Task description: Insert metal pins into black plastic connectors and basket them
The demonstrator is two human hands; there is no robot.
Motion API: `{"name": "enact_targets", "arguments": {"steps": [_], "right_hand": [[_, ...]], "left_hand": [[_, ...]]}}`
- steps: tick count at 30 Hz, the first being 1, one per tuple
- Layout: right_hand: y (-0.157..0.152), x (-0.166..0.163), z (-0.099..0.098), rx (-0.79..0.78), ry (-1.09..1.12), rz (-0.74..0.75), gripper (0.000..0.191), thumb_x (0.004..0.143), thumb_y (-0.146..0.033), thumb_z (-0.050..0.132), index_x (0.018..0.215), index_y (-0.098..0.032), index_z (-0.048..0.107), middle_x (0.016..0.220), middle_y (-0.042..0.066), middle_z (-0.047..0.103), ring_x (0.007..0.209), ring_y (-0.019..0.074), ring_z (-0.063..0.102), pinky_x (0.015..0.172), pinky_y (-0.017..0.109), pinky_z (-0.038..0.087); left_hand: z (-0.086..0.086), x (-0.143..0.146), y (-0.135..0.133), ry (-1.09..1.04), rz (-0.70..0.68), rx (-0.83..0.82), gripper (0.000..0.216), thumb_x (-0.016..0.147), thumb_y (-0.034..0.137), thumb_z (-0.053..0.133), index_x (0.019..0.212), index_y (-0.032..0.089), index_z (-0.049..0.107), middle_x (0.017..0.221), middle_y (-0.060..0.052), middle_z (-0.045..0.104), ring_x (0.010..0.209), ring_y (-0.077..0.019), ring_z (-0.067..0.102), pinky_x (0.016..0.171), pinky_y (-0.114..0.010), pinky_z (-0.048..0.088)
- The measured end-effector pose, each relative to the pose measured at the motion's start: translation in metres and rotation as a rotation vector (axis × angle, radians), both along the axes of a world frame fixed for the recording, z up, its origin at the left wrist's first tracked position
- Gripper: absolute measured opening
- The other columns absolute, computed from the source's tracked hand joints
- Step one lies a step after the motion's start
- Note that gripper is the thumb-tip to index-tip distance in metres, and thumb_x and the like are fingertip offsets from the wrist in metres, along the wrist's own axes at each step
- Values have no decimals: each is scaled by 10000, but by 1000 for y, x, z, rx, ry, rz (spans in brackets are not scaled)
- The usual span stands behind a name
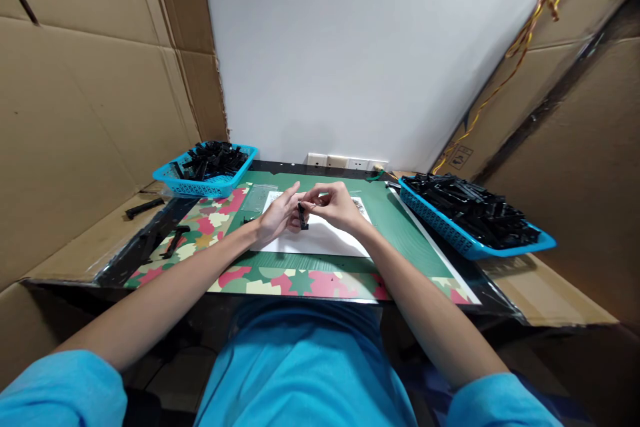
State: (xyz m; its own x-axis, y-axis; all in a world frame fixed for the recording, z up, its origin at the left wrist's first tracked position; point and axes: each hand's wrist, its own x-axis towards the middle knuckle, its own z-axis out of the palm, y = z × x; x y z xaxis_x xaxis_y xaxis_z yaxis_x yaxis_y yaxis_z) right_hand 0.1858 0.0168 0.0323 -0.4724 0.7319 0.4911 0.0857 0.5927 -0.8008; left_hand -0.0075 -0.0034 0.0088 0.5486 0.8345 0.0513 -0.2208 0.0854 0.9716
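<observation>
the left hand is half curled, with the thumb raised apart and the fingers bent behind a narrow black piece; whether these fingers grip it or only support it, one cannot tell. the right hand has thumb and forefinger pressed together at the upper end of this piece. the black piece is between the two hands, nearly upright, above the white paper on the green mat of the table.

the step in hand appears to be fine fingertip work at one end of the piece. the next move seems to call for a steady left hand and for exact, light pressure from the right.

the right fingertips may also pinch a small part, but it is too little to make out. small bits on the paper are partly covered by the right hand, and their shape is unclear. a clear plastic bag is partly hidden behind the left hand. in the left basket and the right basket, black pieces overlap so much that single ones are hard to separate.
</observation>
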Motion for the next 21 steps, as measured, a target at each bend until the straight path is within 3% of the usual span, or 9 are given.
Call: {"name": "enact_targets", "arguments": {"steps": [10,14,21], "right_hand": [[9,1,-11,24,-53,-39,270,815,-383,812,828,-113,805,673,6,574,668,129,483,600,260,433],[9,1,-12,67,-90,-33,193,823,-309,777,778,-122,768,641,-20,507,639,110,413,577,252,369],[5,5,-6,132,-144,4,342,929,-462,763,835,-133,766,696,6,571,648,120,433,596,267,372]], "left_hand": [[-2,2,-1,24,28,31,607,1001,748,499,1129,174,650,810,-11,476,641,-141,387,545,-246,287],[-3,5,-2,38,59,30,563,988,740,544,1086,192,630,830,-12,498,656,-144,417,566,-252,311],[-2,5,-1,-26,57,6,521,981,739,571,955,224,501,829,5,475,644,-144,409,555,-247,311]]}}
